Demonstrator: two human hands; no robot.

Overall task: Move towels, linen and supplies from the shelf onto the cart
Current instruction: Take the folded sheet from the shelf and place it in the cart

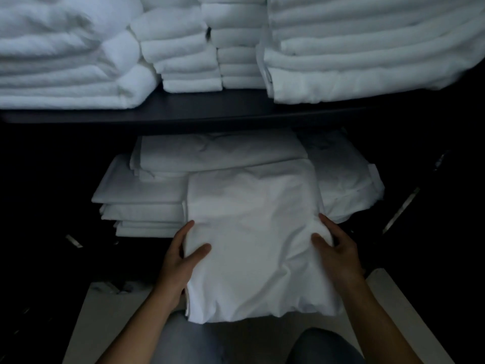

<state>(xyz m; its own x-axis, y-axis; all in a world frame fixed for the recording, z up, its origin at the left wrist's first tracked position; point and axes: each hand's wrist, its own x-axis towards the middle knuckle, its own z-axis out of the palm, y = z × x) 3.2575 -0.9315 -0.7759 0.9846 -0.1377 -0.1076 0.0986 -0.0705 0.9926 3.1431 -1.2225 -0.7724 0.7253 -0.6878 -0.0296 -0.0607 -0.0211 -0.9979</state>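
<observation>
A folded white sheet [252, 240] juts toward the viewer from the lower shelf's linen stack [141, 203].

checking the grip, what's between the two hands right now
In the head view, a folded white sheet fills the stretch between the left hand and the right hand; both grip its side edges, thumbs on top.

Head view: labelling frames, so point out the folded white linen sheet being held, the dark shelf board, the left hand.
folded white linen sheet [252, 245], head view, centre of top face
dark shelf board [196, 111], head view, front edge
left hand [179, 257], head view, back of hand
</observation>
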